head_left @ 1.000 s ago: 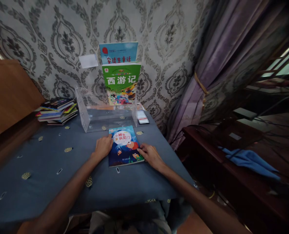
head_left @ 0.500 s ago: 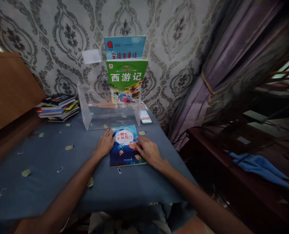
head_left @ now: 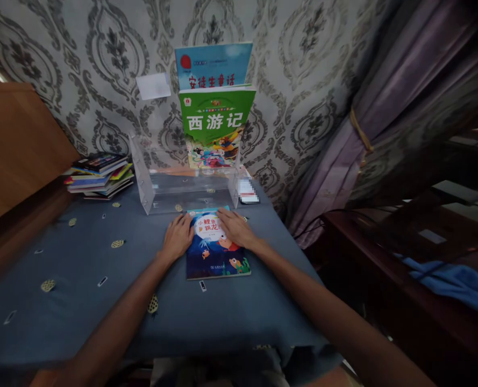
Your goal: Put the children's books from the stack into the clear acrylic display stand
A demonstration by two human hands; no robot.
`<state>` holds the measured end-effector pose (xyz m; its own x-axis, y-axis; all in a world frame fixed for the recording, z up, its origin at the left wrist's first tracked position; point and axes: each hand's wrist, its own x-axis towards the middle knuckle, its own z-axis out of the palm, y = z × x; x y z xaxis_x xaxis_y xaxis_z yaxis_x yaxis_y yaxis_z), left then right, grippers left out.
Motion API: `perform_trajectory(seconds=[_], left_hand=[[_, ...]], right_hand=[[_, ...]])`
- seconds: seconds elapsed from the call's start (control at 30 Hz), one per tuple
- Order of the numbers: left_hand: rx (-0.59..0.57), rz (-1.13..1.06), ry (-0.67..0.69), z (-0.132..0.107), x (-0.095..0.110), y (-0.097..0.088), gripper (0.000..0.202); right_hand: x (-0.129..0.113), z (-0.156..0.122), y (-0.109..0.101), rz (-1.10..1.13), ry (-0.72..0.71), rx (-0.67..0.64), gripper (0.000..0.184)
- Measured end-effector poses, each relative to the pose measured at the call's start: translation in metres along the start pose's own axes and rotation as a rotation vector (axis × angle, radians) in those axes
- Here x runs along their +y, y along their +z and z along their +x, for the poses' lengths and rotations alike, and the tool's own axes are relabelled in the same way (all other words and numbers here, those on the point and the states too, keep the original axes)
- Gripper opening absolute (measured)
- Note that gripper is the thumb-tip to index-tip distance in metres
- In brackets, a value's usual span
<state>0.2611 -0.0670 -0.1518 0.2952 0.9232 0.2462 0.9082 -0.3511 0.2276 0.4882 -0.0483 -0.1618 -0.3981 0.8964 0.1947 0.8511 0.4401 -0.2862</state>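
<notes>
A blue children's book lies flat on the blue tablecloth, just in front of a clear acrylic stand. My left hand rests on the book's left edge, fingers loosely curled over it. My right hand lies flat on the book's upper right part, fingers stretched toward its top edge. In the stand a green book stands upright, with a light blue book behind it.
A stack of books lies at the back left of the table. A wooden board leans at the left. Purple curtains hang at the right, above a dark wooden bench with a blue cloth.
My right hand has slid from the book's lower right edge up across the cover to its top right. My left hand stayed on the left edge.
</notes>
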Motion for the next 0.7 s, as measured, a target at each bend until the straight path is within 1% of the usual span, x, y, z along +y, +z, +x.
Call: perform_trajectory(seconds=[0.07, 0.17, 0.33, 0.53, 0.63, 0.7], left_hand=[[-0.008, 0.003, -0.009, 0.0, 0.0, 0.0, 0.037], [-0.016, 0.005, -0.014, 0.001, 0.0, 0.001, 0.037], [-0.008, -0.014, -0.001, 0.001, -0.005, 0.005, 0.037], [0.053, -0.049, 0.056, 0.003, -0.015, 0.015, 0.037], [0.093, -0.085, 0.122, 0.004, -0.021, 0.019, 0.035], [0.121, -0.112, 0.195, 0.004, -0.024, 0.02, 0.032]], right_hand=[[0.014, 0.0, -0.002, 0.016, 0.057, 0.022, 0.045], [0.027, -0.001, -0.001, 0.064, 0.068, 0.062, 0.044], [0.031, 0.0, 0.003, 0.108, 0.075, 0.079, 0.043], [0.036, 0.002, 0.006, 0.151, 0.058, 0.096, 0.042], [0.039, 0.002, 0.008, 0.166, 0.058, 0.109, 0.041], [0.04, 0.002, 0.009, 0.173, 0.062, 0.114, 0.041]])
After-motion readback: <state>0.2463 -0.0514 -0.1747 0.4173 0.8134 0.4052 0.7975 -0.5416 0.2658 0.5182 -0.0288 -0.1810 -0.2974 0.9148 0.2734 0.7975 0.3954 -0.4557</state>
